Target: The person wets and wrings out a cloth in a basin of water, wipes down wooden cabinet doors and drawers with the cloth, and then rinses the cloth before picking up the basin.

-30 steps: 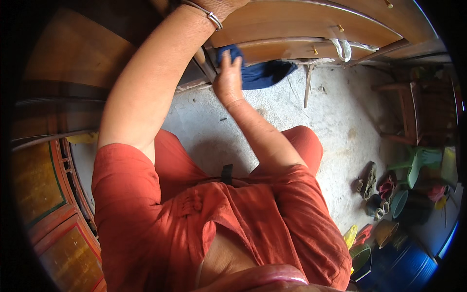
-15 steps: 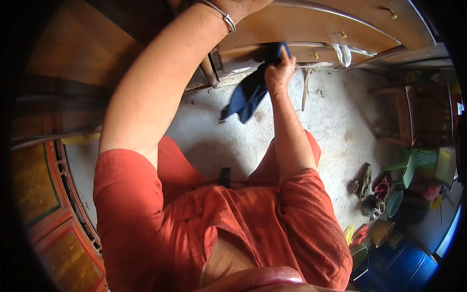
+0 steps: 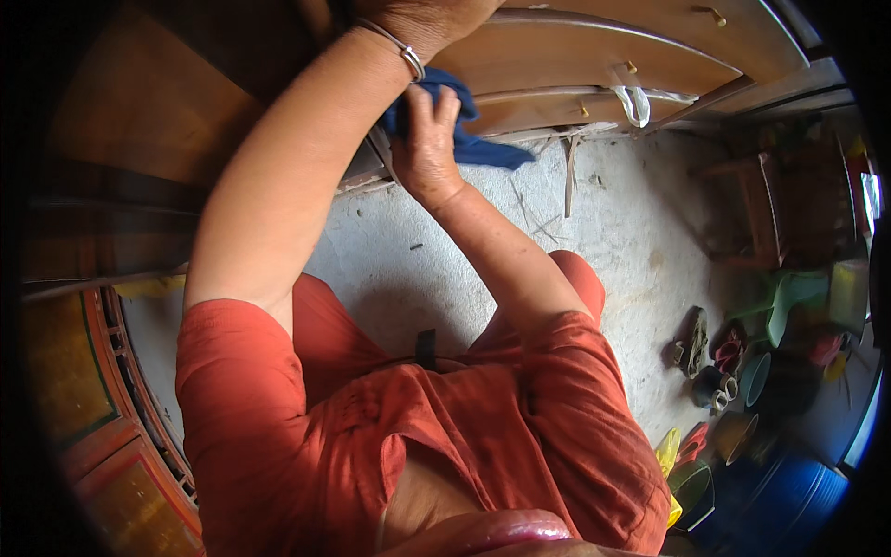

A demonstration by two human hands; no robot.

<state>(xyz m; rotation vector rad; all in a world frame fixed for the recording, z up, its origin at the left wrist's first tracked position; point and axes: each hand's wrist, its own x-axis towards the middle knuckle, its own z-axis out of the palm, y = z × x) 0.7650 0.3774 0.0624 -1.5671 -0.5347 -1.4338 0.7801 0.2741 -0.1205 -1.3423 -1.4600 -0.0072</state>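
My right hand [image 3: 427, 153] presses a dark blue cloth [image 3: 497, 153] against the left end of the wooden drawer fronts [image 3: 529, 110]. Two of its fingers stretch over the bunched cloth, and a loose end trails out to the right. Above it, my left hand [image 3: 436, 19] reaches to the upper part of the wooden furniture, with a metal bangle [image 3: 413, 63] at the wrist. The picture's top edge cuts off its fingers, so what they touch is hidden.
A white plastic strip [image 3: 636, 107] hangs from a drawer. One thin wooden leg [image 3: 569, 176] stands below the drawers. To the right are a dark wooden stool [image 3: 766, 213], a green chair [image 3: 789, 302], several shoes [image 3: 691, 343] and a blue barrel [image 3: 780, 501]. Red-framed panels [image 3: 102, 446] stand at left.
My right hand has moved left and slightly up with the blue cloth, from the lower drawer to the furniture's left part near my left wrist. The cloth's loose end now swings right.
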